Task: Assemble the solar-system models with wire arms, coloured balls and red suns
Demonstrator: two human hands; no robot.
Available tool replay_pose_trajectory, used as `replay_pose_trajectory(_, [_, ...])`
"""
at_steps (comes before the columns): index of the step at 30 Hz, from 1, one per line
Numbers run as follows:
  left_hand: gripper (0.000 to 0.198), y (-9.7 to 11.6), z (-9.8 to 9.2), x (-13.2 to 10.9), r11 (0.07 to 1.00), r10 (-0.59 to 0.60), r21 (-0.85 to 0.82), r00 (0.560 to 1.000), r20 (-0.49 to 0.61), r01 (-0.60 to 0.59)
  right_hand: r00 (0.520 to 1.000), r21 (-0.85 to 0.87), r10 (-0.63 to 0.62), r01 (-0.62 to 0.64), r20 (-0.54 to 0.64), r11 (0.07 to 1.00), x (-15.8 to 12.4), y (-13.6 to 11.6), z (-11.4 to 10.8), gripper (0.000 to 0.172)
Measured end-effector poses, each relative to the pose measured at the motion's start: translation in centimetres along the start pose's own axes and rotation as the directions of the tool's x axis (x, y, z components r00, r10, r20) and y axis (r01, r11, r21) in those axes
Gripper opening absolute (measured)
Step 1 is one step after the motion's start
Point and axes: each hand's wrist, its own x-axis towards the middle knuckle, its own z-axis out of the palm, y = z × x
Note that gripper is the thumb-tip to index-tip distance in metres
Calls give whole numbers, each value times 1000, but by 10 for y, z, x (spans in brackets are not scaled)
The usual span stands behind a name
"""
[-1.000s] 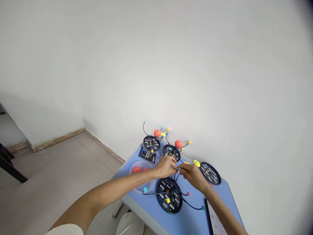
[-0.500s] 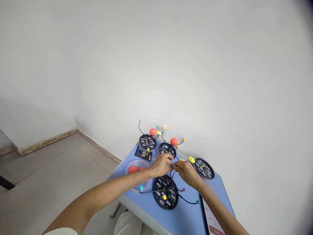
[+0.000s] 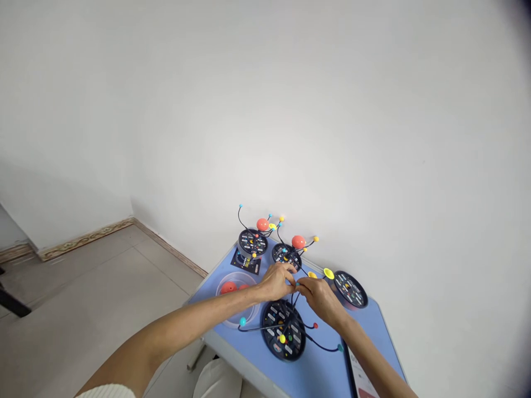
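Over the nearest planet model, with its round black printed base (image 3: 274, 345), both hands meet and pinch at one spot. My left hand (image 3: 277, 282) has its fingertips closed at the end of a thin black curved arm. Against it, my right hand (image 3: 318, 294) pinches a small blue ball (image 3: 297, 284), which shows between the fingertips. Other arms of this model carry a turquoise ball (image 3: 243, 321), a yellow ball (image 3: 282, 338), a red ball (image 3: 316, 326) and a dark green ball (image 3: 341, 347). The fingers partly hide the joint.
Two models with orange-red centre balls (image 3: 263, 224) stand at the back of the blue table (image 3: 319, 373). A clear tub (image 3: 222, 282) with red balls is at left, by a dark printed card (image 3: 245, 262). Another round base (image 3: 350, 288) and a phone-like screen (image 3: 360, 373) are at right.
Both hands stay pinched at the blue ball, with barely any shift. The whole view has slid slightly right and down in the picture.
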Motion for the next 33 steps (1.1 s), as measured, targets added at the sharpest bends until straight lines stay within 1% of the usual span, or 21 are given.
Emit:
replay_pose_trajectory(5, [9,1,-3,3,999,-5,38,999,33,4,1000,-58,-16,17,18,998,-1,3,2,30])
replay_pose_trajectory(15, [12,4,5,3,997,51,58,998,-20,-50,998,-149,8,1,55,989,-1,0,0,31])
replay_pose_trajectory(26, [10,4,3,4,995,72,70,997,32,-74,981,-204,34,6,189,979,-2,-11,-17,19])
replay_pose_trajectory(33, [13,4,5,5,995,76,61,997,15,-77,971,-269,54,11,234,963,2,-15,-20,26])
